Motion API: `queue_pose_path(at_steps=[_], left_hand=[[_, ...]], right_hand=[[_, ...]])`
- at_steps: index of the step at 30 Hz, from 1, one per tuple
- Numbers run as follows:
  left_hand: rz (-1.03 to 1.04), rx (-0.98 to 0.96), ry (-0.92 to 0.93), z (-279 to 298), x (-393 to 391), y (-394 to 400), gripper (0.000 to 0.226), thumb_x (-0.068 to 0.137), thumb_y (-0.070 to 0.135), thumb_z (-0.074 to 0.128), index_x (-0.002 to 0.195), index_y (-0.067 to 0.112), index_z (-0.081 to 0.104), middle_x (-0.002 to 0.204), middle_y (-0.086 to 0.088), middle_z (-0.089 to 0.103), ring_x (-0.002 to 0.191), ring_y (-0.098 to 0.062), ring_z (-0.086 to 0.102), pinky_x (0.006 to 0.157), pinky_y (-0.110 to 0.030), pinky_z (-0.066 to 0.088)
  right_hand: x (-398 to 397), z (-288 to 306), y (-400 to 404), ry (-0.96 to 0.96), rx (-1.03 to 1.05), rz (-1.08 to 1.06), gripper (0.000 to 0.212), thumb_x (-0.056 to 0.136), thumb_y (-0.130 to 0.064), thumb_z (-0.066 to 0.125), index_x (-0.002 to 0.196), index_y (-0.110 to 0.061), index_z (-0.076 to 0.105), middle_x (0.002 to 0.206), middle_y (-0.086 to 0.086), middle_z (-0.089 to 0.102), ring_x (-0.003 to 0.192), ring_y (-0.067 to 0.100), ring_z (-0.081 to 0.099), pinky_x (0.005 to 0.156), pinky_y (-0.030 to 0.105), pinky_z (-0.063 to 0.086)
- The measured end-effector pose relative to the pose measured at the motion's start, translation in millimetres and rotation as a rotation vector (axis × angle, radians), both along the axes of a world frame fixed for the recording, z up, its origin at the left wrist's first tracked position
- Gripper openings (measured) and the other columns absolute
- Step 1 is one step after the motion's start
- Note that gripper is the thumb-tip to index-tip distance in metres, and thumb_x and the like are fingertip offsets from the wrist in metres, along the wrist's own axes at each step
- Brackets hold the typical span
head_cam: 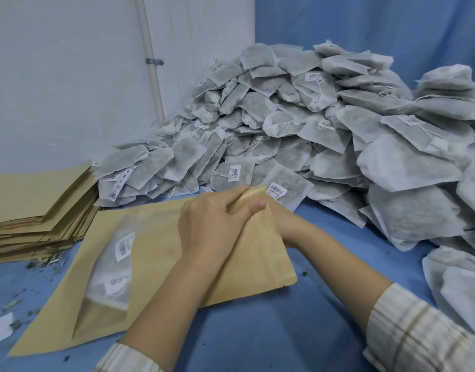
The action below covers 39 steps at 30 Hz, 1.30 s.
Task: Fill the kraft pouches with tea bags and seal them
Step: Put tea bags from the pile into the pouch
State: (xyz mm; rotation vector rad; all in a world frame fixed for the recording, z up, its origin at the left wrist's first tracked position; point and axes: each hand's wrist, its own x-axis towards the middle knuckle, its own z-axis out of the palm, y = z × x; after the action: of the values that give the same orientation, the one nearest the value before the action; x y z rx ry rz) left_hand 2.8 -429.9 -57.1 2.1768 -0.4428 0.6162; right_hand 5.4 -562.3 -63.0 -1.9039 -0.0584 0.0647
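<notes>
A kraft pouch (pixel 161 253) lies flat on the blue table, its clear window (pixel 110 275) showing tea bags with barcode labels inside. My left hand (pixel 212 224) grips the pouch's far top edge, fingers curled over it. My right hand (pixel 282 224) sits under and behind that raised edge, mostly hidden by the paper, with one fingertip showing on top as it pinches the edge. A big heap of white tea bags (pixel 298 124) fills the back and right of the table.
A stack of flat kraft pouches (pixel 37 210) lies at the left. Loose tea crumbs (pixel 43 261) and a white paper scrap (pixel 0 328) lie at the front left. A white wall with a pipe (pixel 151 60) stands behind, and more tea bags (pixel 456 288) crowd the right edge.
</notes>
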Motion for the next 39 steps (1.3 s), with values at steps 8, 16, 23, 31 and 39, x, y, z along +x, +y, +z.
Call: queue_pose_path(at_steps=[8,16,23,31,39], left_hand=[[0.111,-0.023,-0.004,1.3,6.2,10.9,0.041,0.072,0.068,0.061,0.105,0.044,0.068,0.092,0.000,0.072,0.092,-0.024,0.061,0.076,-0.034,0.047],[0.113,-0.020,-0.015,1.0,7.1,12.2,0.039,0.073,0.067,0.062,0.106,0.044,0.068,0.094,-0.001,0.072,0.094,-0.025,0.061,0.077,-0.034,0.045],[0.112,-0.016,0.005,-0.4,9.2,12.6,0.043,0.072,0.069,0.061,0.108,0.046,0.067,0.099,0.002,0.072,0.098,-0.022,0.060,0.081,-0.033,0.046],[-0.024,0.014,0.064,3.0,1.7,1.3,0.047,0.065,0.075,0.058,0.105,0.052,0.065,0.098,0.007,0.071,0.097,-0.015,0.061,0.078,-0.028,0.045],[0.005,-0.036,0.060,3.9,1.3,-0.1,0.047,0.065,0.075,0.057,0.105,0.052,0.065,0.101,0.008,0.071,0.098,-0.013,0.061,0.084,-0.032,0.048]], right_hand=[[11.5,-27.7,-55.4,-0.055,-0.443,-0.808,0.057,0.085,-0.042,0.059,0.126,-0.008,0.037,0.123,0.017,0.053,0.110,0.033,0.053,0.084,0.036,0.041],[12.6,-22.3,-68.7,-0.257,0.368,-0.743,0.045,0.086,-0.002,0.056,0.130,-0.010,0.050,0.095,0.005,0.065,0.066,0.017,0.064,0.060,0.026,0.054],[-15.4,-6.1,-83.4,-0.213,0.454,-0.134,0.032,0.078,0.008,0.051,0.089,-0.011,0.074,0.074,0.006,0.070,0.065,0.013,0.064,0.060,0.019,0.051],[-11.6,2.1,-38.6,0.023,0.224,0.114,0.017,0.084,0.003,0.058,0.096,-0.003,0.067,0.085,0.010,0.070,0.076,0.017,0.067,0.067,0.024,0.054],[8.5,-9.9,9.9,0.058,-0.344,0.031,0.033,0.099,-0.002,0.036,0.131,0.002,0.045,0.130,0.015,0.053,0.123,0.026,0.049,0.099,0.028,0.039]])
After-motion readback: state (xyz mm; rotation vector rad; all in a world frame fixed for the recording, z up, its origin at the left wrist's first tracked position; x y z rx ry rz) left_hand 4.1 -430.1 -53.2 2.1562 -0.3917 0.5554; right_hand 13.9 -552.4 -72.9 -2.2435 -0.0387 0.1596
